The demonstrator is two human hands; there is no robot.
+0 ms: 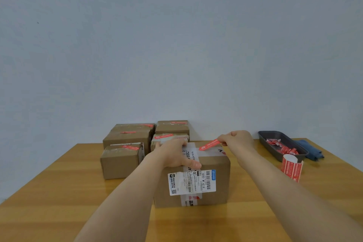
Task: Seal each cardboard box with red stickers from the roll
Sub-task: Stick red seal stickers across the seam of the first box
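Observation:
A cardboard box (216, 179) with a white shipping label and clear tape stands in front of me on the wooden table (59, 192). My left hand (174, 153) presses flat on its top, thumb at the near edge. My right hand (238, 139) pinches a red sticker (208, 145) by one end and holds it just above the box's far right top. The roll of red stickers (292, 169) stands upright to the right of the box.
Several cardboard boxes (125, 143) bearing red stickers are grouped behind and to the left, against the wall. A dark tray (265, 137) at the right holds crumpled red-and-white scraps. A blue cloth (312, 149) lies beyond the tray.

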